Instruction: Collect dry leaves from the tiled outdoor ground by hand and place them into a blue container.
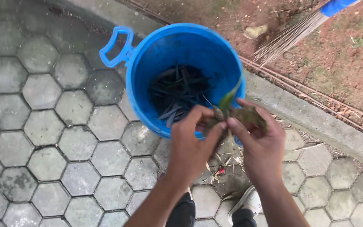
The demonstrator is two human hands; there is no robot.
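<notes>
A blue plastic bucket (148, 63) with a looped side handle stands on the paving, holding dark wet leaves (177, 92) at its bottom. Over its near rim both hands meet. My left hand (192, 145) pinches the edge of a clump of green and brown leaves and debris (238, 113). My right hand (261, 145) cups and grips the same clump from the other side. A green leaf blade sticks up from the clump against the bucket's inner wall.
Grey hexagonal pavers (43, 126) cover the ground. A concrete kerb (316, 120) runs diagonally behind the bucket, red soil beyond it. A stick broom (288, 35) with a blue handle lies at top right. Loose litter (223, 168) sits by my shoes (246, 204).
</notes>
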